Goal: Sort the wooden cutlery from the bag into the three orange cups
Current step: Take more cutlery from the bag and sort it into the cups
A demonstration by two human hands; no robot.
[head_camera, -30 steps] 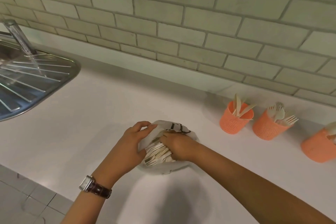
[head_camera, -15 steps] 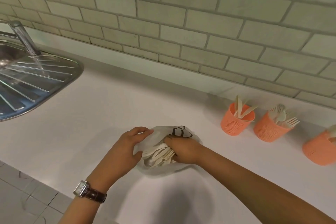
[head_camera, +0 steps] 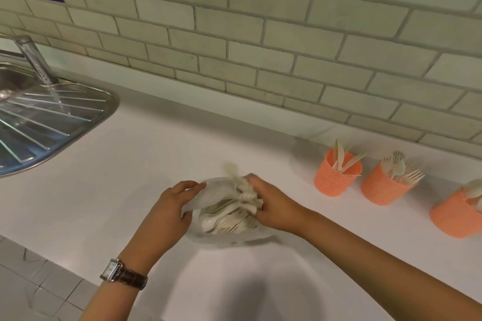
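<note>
Cutlery (head_camera: 229, 219) fills the bag (head_camera: 208, 193) pinched by left hand (head_camera: 169, 206); right hand (head_camera: 271, 208) grips a bunch.

Plenty of open counter (head_camera: 146, 164) between the sink drainboard (head_camera: 47, 122) on the left and the bag (head_camera: 221, 198) in the middle, nothing sat there. The bag itself was boxed in though: left hand (head_camera: 169, 206) pinched its edge on one side, right hand (head_camera: 271, 206) was closed around a bunch of cutlery (head_camera: 242, 190) on the other. To the right there was a clear strip of counter before the three orange cups (head_camera: 338, 177), which stood close together in a row by the tiled wall (head_camera: 260, 34). Knives and forks stuck up out of the cup mouths, so coming in from above was cluttered.
</note>
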